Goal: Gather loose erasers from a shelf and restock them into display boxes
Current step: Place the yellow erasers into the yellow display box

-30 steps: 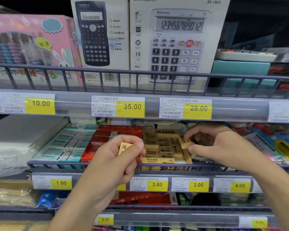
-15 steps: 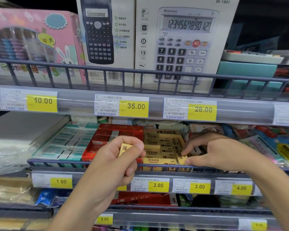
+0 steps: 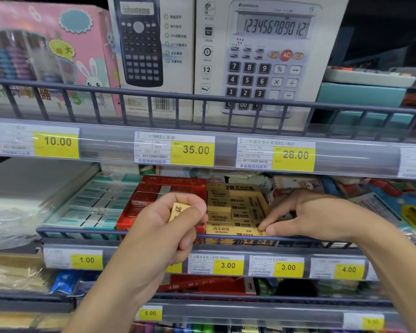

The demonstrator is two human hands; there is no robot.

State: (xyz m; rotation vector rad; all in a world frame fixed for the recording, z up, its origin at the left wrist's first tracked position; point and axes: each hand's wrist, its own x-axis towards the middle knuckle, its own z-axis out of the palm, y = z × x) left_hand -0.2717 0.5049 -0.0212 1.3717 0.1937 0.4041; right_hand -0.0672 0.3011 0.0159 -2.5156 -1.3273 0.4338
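Partway through, by the look of it: yellow display box [image 3: 235,210] on the middle shelf already packed with rows of yellow erasers, though a few lying crooked near its right side. Left hand [image 3: 168,227] curled round one more yellow eraser [image 3: 178,210], held just in front of the red box [image 3: 154,200] and not yet placed. Right hand [image 3: 305,217] reaching into the box's front right corner, thumb and forefinger pinched on an eraser [image 3: 262,233] there (mostly hidden, so seating or lifting cannot be told). Small yellow blocks, black "2B" print, wrappers glossy. Left to do, probably: seat both, straighten the crooked ones.
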